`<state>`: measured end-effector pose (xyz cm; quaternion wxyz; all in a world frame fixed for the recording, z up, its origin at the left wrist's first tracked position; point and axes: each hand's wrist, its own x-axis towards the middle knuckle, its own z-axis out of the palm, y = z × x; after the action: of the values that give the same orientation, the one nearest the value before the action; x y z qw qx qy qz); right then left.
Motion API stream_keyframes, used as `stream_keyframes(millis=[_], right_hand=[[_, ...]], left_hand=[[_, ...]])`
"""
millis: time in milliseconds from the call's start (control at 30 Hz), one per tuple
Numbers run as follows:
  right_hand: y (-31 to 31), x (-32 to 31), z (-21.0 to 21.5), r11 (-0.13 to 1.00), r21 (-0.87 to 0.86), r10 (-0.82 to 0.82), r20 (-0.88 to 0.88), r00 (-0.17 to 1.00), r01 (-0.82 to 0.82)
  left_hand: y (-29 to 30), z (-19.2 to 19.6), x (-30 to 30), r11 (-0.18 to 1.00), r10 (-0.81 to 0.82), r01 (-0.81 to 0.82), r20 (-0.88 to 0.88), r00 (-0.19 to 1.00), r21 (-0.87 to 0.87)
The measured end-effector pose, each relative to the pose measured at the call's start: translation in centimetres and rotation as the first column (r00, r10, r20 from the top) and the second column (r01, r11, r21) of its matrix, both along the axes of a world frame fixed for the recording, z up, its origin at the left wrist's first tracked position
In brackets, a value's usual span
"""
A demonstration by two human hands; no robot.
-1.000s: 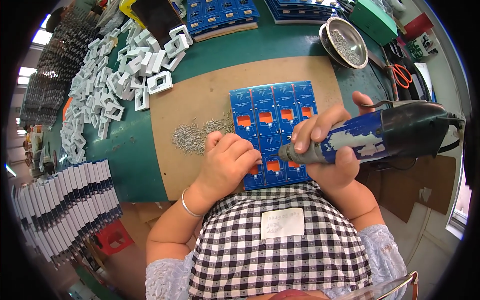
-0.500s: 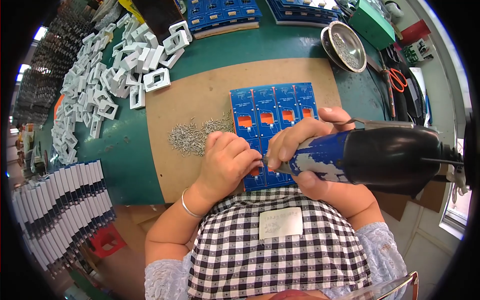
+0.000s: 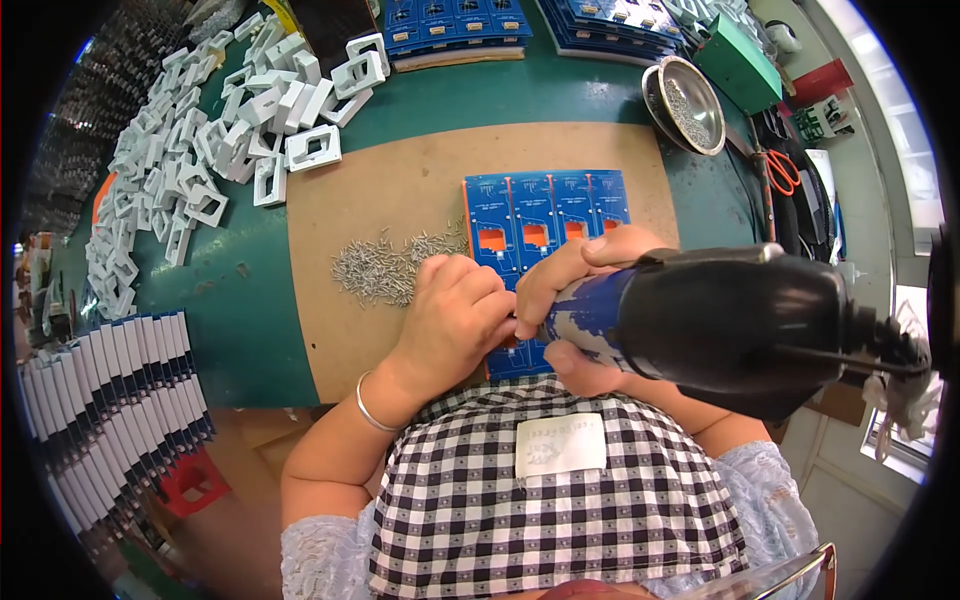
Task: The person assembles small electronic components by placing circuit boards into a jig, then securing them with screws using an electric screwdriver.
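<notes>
My right hand [image 3: 570,275] is wrapped round an electric screwdriver [image 3: 700,325], its grip worn blue and its thick rear body black. The tool's front end points left, down toward a panel of blue circuit boards [image 3: 545,190] with orange showing through their cut-outs. On the near part of this panel, my left hand [image 3: 455,310] has its fingertips pinched together right beside the tool's front end. Whatever is between those fingers is hidden, and so is the driver's tip. Loose small silver screws [image 3: 375,270] lie in a pile just left of the panel, close to my left hand.
Under the panel lies a brown board [image 3: 400,165] on a green table [image 3: 240,330]. White plastic frames [image 3: 265,120] are heaped at the far left. Stacked blue boards [image 3: 455,30] stand at the back, and a metal bowl of screws [image 3: 690,105] at the back right.
The screwdriver has swung so that its rear end rises nearer to the camera, and my right hand has shifted a little left with it. My left hand keeps its pinch at nearly the same spot.
</notes>
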<state>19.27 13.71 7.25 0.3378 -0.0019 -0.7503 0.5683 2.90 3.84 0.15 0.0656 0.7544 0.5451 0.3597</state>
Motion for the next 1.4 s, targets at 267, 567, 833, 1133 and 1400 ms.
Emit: stream_keyframes(millis=[267, 567, 833, 1133, 1400], right_hand=[[-1.7, 1.1, -1.2, 0.982, -0.062, -0.169, 0.116, 0.979, 0.177], [0.2, 4.5, -2.8, 0.834, -0.546, -0.395, -0.494, 0.775, 0.077], [2.7, 9.3, -2.7, 0.732, -0.580, -0.650, -0.439, 0.620, 0.357], [2.1, 8.6, -2.8, 0.717, -0.630, -0.630, -0.399, 0.666, 0.300], [2.0, 8.5, -2.7, 0.739, -0.597, -0.611, -0.399, 0.684, 0.311]], left_hand=[[-0.2, -0.4, 0.1, 1.000, 0.014, -0.015, 0.015, 1.000, 0.021], [0.0, 1.6, 0.2, 0.998, -0.024, 0.012, -0.168, 0.986, -0.069], [4.3, 4.0, 3.8, 0.989, -0.069, 0.049, -0.143, 0.987, -0.137], [5.9, 2.7, 4.6, 0.989, -0.093, 0.062, -0.242, 0.966, -0.132], [4.8, 2.0, 3.2, 0.992, -0.060, 0.061, 0.019, 0.998, -0.109]])
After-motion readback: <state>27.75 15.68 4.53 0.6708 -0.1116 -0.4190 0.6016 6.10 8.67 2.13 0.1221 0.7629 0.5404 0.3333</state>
